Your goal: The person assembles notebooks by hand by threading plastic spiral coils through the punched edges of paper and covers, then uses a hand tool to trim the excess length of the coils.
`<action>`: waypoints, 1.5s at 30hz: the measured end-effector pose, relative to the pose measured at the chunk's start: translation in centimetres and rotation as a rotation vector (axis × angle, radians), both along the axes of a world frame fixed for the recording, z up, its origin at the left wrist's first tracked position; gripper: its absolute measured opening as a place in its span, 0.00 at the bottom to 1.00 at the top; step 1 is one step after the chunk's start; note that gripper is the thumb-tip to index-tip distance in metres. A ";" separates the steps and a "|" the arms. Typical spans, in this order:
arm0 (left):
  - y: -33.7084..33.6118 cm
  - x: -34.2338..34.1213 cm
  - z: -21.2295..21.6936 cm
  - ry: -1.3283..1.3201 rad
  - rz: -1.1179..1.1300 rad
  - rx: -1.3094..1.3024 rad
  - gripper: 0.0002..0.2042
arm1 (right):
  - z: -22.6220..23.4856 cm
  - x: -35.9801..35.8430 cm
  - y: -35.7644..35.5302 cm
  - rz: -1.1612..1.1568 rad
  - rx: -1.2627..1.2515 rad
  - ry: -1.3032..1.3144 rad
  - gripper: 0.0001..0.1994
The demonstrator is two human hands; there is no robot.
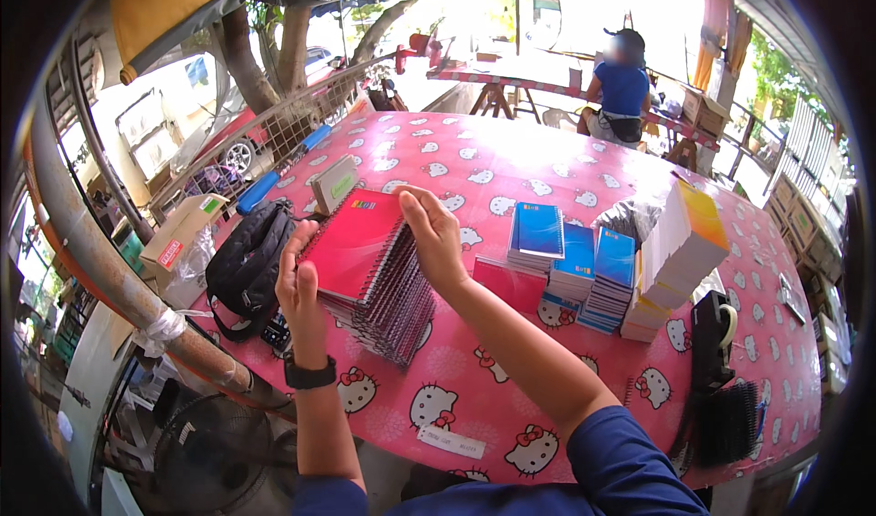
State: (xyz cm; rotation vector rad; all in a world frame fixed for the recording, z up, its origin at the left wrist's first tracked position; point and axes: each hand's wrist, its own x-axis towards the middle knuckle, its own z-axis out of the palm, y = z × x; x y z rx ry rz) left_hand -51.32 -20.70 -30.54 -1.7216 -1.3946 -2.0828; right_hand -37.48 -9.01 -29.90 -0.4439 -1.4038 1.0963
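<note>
Item one: a tall stack of red spiral-bound notebooks [358, 242], which we found left of centre on the pink cat-patterned surface [374, 417], directly before the wearer. Black coils ran down its right side, slightly staggered.

Hands: the left hand [301, 279] flanked the stack's left edge; the right hand [433, 238] lay against its upper right corner. Neither was clenched; fingers were extended, and we could not tell how firmly they pressed. A black wristwatch [310, 373] sat on the left wrist.

Progress: we judged the gathering of the red stack done, and its squaring-up unfinished, given the uneven coils.

To the right, near: a flat red cover [509, 285] and three piles of blue notebooks [573, 251], stacked and untouched. Beside these we listed a leaning block of white-edged books [680, 233], a black tape dispenser [710, 338] and a black-bristled brush [728, 423].

To the left: a black backpack [251, 265] and a cardboard box [185, 235].

Beyond: a co-worker in a blue shirt [622, 89], well apart.
</note>
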 end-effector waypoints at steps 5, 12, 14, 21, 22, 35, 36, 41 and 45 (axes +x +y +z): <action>1.6 1.1 0.6 -0.425 0.139 -0.008 0.27 | 0.5 -2.7 -0.1 -0.208 0.076 0.047 0.13; 1.3 2.8 1.1 -0.588 0.026 0.064 0.21 | -0.4 -2.5 -0.2 -0.229 0.154 0.019 0.13; 1.1 1.7 0.8 -0.496 0.067 0.067 0.19 | 0.0 -2.0 -0.7 -0.133 0.092 0.038 0.14; -2.2 -1.2 0.3 -0.225 0.285 0.304 0.15 | -6.3 8.8 5.6 -0.428 0.383 -1.146 0.10; -2.9 -0.7 0.2 -0.189 0.327 0.397 0.15 | -7.6 9.7 6.0 -0.433 0.396 -1.390 0.09; -5.9 13.4 -4.3 0.162 -0.084 0.162 0.18 | -9.9 11.6 4.5 -0.665 0.705 -1.327 0.04; -5.5 13.9 -4.6 0.202 -0.067 0.116 0.19 | -9.1 12.0 3.5 -0.623 0.666 -1.317 0.04; -3.1 15.5 -6.8 0.232 -0.068 -0.228 0.22 | -5.0 16.2 -4.9 -0.263 0.548 -1.062 0.04; -3.5 15.2 -9.3 -0.146 -0.714 -0.691 0.14 | -5.2 20.1 -10.6 -0.271 0.571 -1.083 0.04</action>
